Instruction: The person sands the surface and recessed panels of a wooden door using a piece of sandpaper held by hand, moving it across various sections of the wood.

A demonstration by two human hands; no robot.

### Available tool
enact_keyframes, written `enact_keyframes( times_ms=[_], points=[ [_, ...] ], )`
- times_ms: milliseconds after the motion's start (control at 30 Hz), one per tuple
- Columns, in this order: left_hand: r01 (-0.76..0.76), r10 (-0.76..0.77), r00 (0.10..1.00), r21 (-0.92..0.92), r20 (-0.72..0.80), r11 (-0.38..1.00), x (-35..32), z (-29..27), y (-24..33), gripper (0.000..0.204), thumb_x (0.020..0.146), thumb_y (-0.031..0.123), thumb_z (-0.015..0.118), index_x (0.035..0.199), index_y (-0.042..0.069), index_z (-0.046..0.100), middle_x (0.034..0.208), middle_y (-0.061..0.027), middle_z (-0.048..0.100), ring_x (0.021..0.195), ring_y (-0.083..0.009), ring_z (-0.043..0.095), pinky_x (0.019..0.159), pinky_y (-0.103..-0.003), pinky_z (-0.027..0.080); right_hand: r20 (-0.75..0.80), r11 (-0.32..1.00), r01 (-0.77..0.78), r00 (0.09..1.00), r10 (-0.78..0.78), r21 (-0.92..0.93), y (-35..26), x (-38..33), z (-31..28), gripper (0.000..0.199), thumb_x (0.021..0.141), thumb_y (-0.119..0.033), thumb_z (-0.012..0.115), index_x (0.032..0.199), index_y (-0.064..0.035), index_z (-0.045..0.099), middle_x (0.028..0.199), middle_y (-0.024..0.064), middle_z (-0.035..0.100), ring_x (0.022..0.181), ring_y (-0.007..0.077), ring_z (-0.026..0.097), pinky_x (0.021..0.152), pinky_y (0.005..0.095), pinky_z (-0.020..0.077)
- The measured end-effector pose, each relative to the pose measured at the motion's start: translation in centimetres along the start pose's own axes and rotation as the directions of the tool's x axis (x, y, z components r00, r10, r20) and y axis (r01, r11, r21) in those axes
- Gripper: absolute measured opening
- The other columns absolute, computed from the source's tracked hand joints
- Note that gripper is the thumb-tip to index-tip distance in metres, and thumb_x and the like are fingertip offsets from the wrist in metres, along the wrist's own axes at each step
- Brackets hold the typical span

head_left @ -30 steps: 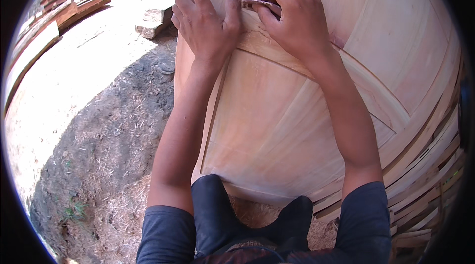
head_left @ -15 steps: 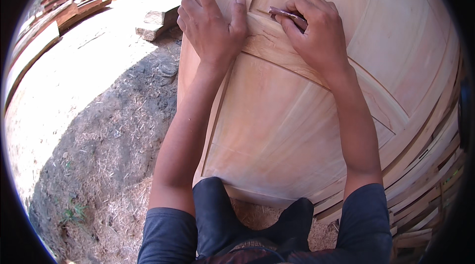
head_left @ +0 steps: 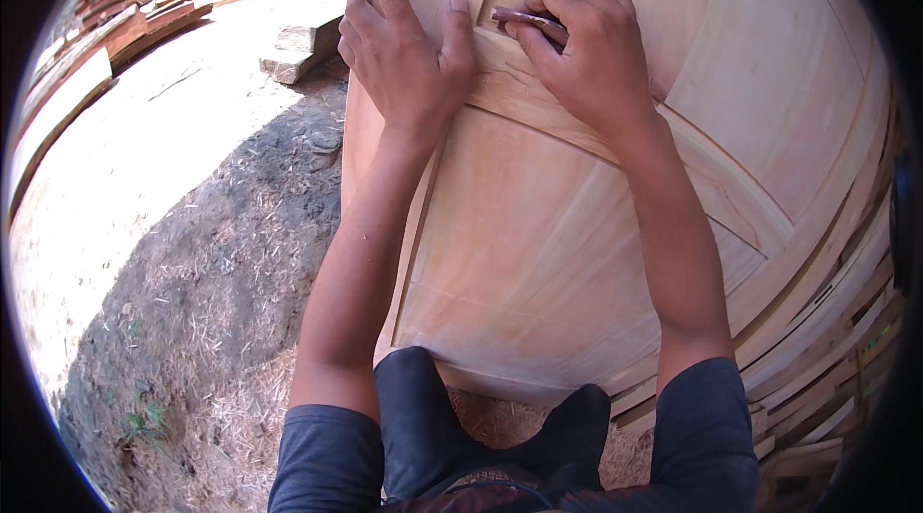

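Note:
A pale wooden panelled door [head_left: 519, 234] lies flat in front of me, with grooves where its panels meet the frame. My left hand [head_left: 411, 71] rests on its left edge piece, fingers spread and thumb pointing away from me. In my right hand [head_left: 598, 56] a thin, folded piece of brown sandpaper [head_left: 527, 21] is pinched between thumb and fingers. That hand is over the cross rail [head_left: 510, 75], close to the rail's far edge and its joint with the left edge piece. My fingers hide part of the sandpaper.
Stacked boards [head_left: 144, 13] lie at the far left, and a short wooden block [head_left: 288, 56] sits on the ground left of the door. More layered planks [head_left: 827, 350] are at the right. Wood shavings cover the dirt ground [head_left: 231, 253].
My right hand has slid left along the cross rail with the sandpaper, closer to my left hand. The left hand stays at nearly the same spot on the door.

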State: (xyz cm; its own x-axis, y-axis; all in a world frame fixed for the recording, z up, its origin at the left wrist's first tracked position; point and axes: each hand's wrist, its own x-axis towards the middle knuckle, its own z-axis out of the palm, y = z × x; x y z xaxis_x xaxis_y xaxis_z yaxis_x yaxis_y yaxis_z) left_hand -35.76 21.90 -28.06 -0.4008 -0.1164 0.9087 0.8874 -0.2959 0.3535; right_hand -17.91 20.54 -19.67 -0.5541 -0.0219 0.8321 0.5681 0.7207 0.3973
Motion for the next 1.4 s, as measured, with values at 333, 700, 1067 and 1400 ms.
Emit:
enact_keyframes(
  times_ms=[333, 700, 1067, 1400],
  points=[
    [0.008, -0.01, 1.0, 0.051, 0.025, 0.999, -0.2, -0.5, 0.4, 0.075, 0.102, 0.045, 0.068, 0.163, 0.009, 0.042, 0.149, -0.0299, 0.05, 0.135, -0.0459, 0.051, 0.115, -0.059, 0.036, 0.0, 0.999, -0.03, 1.0, 0.03, 0.015, 1.0, -1.6, -1.4, 0.012, 0.091, -0.021, 0.08, 0.089, -0.0104, 0.074, 0.083, 0.0031, 0.069, 0.086, 0.0261, 0.066, 0.081, 0.0451, 0.045],
    [0.003, -0.003, 1.0, 0.016, 0.018, 1.0, 0.0, -0.6, 0.1, 0.077, 0.098, 0.045, 0.068, 0.161, 0.007, 0.045, 0.149, -0.0328, 0.047, 0.129, -0.0483, 0.051, 0.112, -0.059, 0.036, -0.001, 0.998, -0.038, 0.999, 0.038, 0.051, 0.4, -1.2, -0.9, 0.013, 0.092, -0.02, 0.079, 0.088, -0.0093, 0.073, 0.085, 0.0036, 0.069, 0.088, 0.0262, 0.066, 0.084, 0.0448, 0.0452],
    [-0.116, 0.109, 0.991, 0.081, 0.082, 0.99, 0.3, -1.9, 0.7, 0.066, 0.105, 0.038, 0.059, 0.163, 0.009, 0.048, 0.165, -0.0284, 0.041, 0.152, -0.0465, 0.04, 0.123, -0.058, 0.031, -0.306, 0.917, -0.345, 0.867, 0.393, 0.201, 0.4, -4.7, -5.4, 0.011, 0.094, -0.01, 0.081, 0.095, -0.0059, 0.071, 0.09, 0.0048, 0.067, 0.081, 0.0214, 0.062, 0.074, 0.0364, 0.0491],
    [-0.362, 0.374, 0.77, -0.129, 0.517, 0.923, -4.8, -3.0, 5.2, 0.075, 0.112, 0.051, 0.043, 0.172, 0.007, 0.033, 0.179, -0.0194, 0.027, 0.168, -0.0367, 0.019, 0.136, -0.056, 0.009, -0.297, 0.717, -0.63, 0.652, 0.697, 0.299, -3.4, -26.4, -10.1, 0.016, 0.103, -0.015, 0.074, 0.108, -0.0001, 0.069, 0.102, 0.0084, 0.063, 0.089, 0.0195, 0.059, 0.079, 0.0331, 0.0494]
  ],
)
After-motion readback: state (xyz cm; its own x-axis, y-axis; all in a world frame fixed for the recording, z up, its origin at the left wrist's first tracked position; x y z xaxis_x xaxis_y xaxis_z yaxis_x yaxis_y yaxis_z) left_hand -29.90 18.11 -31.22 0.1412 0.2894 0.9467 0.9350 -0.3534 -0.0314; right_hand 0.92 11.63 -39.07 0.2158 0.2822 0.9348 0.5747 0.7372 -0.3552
